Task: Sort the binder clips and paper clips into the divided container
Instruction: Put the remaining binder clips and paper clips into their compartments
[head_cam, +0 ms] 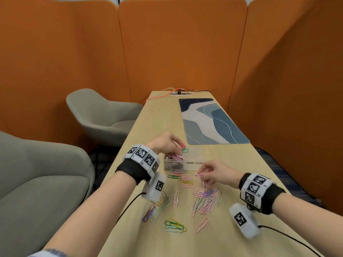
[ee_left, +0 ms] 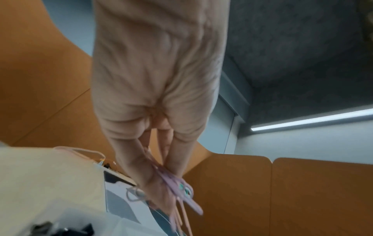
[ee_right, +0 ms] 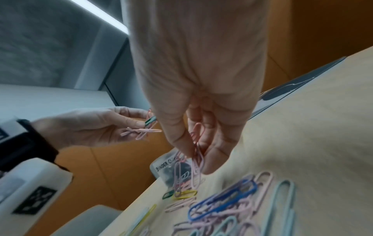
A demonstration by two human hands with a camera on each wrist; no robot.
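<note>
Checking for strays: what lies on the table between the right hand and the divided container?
In the head view, loose paper clips lie between the right hand and the divided container.

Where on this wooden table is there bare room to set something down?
Bare wood runs along the light wooden table's left side beside the blue patterned desk mat, and right of the clear divided container. It is crowded in front of the container, where the loose coloured paper clips lie under both hands.
</note>
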